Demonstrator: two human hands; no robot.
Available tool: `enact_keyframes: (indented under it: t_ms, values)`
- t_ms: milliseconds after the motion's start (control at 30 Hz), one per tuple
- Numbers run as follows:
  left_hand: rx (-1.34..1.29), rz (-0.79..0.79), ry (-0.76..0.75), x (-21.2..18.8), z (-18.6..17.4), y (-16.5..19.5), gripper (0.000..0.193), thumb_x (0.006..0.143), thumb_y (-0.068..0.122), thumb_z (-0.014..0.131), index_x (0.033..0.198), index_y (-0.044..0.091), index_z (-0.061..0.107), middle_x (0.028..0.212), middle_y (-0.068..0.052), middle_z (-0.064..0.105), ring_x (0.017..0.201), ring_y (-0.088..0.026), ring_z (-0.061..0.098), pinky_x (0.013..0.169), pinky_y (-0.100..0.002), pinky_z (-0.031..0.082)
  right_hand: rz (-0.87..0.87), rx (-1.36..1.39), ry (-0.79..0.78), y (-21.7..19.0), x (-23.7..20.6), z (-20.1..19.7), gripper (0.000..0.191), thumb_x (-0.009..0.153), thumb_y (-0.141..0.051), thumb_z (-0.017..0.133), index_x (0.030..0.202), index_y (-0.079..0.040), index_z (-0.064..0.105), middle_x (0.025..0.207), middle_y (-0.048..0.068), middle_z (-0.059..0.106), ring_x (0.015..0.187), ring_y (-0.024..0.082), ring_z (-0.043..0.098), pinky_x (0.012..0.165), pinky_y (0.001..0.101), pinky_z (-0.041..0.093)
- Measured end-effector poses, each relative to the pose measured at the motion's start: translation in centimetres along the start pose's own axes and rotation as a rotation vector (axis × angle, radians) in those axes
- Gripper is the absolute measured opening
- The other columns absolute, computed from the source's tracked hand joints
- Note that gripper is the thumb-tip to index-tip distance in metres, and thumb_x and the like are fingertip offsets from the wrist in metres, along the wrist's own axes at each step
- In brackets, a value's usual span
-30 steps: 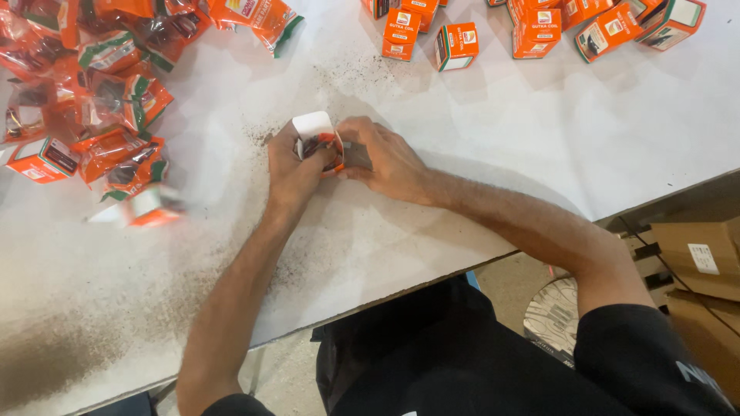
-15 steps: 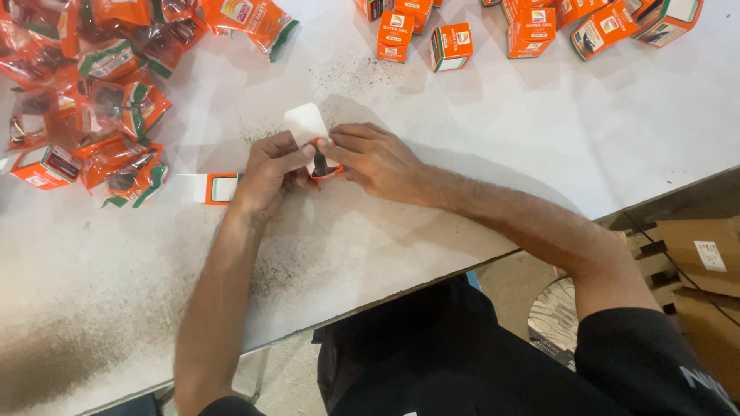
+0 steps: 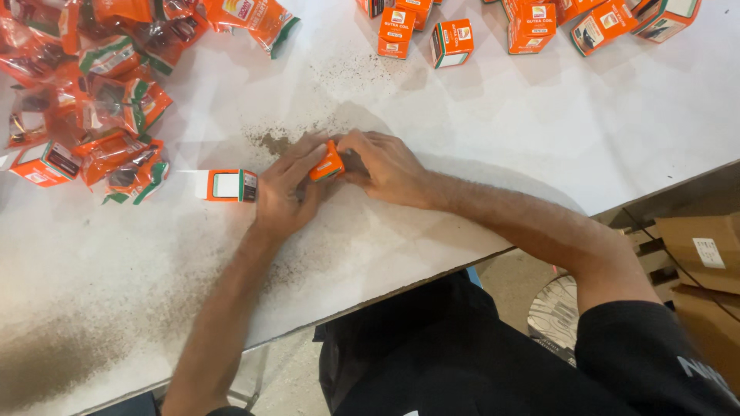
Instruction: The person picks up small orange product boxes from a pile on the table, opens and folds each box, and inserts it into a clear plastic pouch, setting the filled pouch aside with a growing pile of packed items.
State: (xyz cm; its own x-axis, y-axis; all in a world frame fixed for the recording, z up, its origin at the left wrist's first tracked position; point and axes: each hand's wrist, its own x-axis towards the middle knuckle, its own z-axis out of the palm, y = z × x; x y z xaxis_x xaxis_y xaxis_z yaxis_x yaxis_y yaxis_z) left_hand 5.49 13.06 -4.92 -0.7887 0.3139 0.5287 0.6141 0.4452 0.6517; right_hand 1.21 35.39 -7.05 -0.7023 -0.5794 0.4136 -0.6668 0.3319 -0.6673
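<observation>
The person worked at a white bench stained with dark powder. Both hands met near the bench's middle on one small orange box.

**Hands**
- The left hand lay palm-down on the bench, fingers curled, pinching the box's left end.
- The right hand gripped the box's right end, fingers closed over it. Whatever lay under those fingers was hidden.

**Position of the box**
- The box sat between the two hands, touching both, tilted slightly, at or just above the bench surface. Whether it rested on the bench could not be told.

**Surroundings**
- An open box, orange with a white flap extended, lay on its side just left of the left hand.
- A heap of orange sachets covered the far left of the bench.
- Closed boxes stood along the far edge, well apart from the hands.
- Brown cartons stood off the bench at the right.

**Step in hand**
- Judged from the grip, the step was the closing of the small box: both ends were being pressed while the flaps were tucked.

**Next move**
- It would call for a firm press on the end flap until seated, without crushing the thin card walls, then release by one hand so the other could set the box aside.
</observation>
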Motion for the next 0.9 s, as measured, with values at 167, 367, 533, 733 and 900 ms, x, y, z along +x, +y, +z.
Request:
enact_keyframes:
  t_ms: [167,367,533,733,900]
  values:
    - [0.078,0.030,0.010,-0.15,-0.24,0.31,0.038,0.092,0.001,0.077,0.128,-0.001,0.065,0.141,-0.023,0.063,0.139,-0.042,0.057,0.115,-0.047,0.051,0.060,0.040,-0.037,-0.10,0.04,0.18,0.051,0.085,-0.008,0.082,0.122,-0.007,0.047,0.121,0.014,0.068,0.114,0.039,0.066,0.091,0.0468,0.055]
    - [0.053,0.013,0.043,-0.59,0.48,-0.05,0.017,0.095,-0.001,0.073,0.111,0.001,0.067,0.139,-0.021,0.065,0.137,-0.041,0.059,0.113,-0.046,0.056,0.052,0.011,-0.047,-0.36,0.48,-0.16,0.051,0.085,-0.010,0.084,0.121,-0.006,0.047,0.120,0.014,0.069,0.113,0.038,0.066,0.091,0.0470,0.054]
    - [0.161,0.073,0.000,-0.54,0.00,-0.24,0.017,0.094,0.001,0.074,0.109,0.000,0.066,0.138,-0.023,0.065,0.133,-0.040,0.062,0.109,-0.045,0.057,0.009,0.013,-0.040,-0.65,0.56,-0.35,0.052,0.084,-0.006,0.082,0.122,-0.007,0.047,0.120,0.013,0.070,0.114,0.037,0.067,0.093,0.0475,0.054]
    - [0.126,0.052,0.056,-0.60,0.33,0.03,0.018,0.095,0.000,0.075,0.111,0.001,0.067,0.137,-0.022,0.066,0.131,-0.037,0.065,0.109,-0.044,0.058,-0.017,0.016,-0.039,-0.82,0.66,-0.47,0.052,0.084,-0.005,0.082,0.123,-0.007,0.047,0.116,0.013,0.071,0.111,0.038,0.067,0.093,0.0492,0.053]
    - [0.182,0.079,0.050,-0.56,0.44,0.08,0.020,0.094,0.004,0.076,0.111,-0.001,0.067,0.136,-0.022,0.066,0.130,-0.038,0.065,0.108,-0.045,0.058,-0.016,0.027,-0.036,-0.92,0.64,-0.52,0.054,0.082,-0.002,0.080,0.124,-0.008,0.047,0.117,0.013,0.071,0.112,0.039,0.068,0.092,0.0490,0.053]
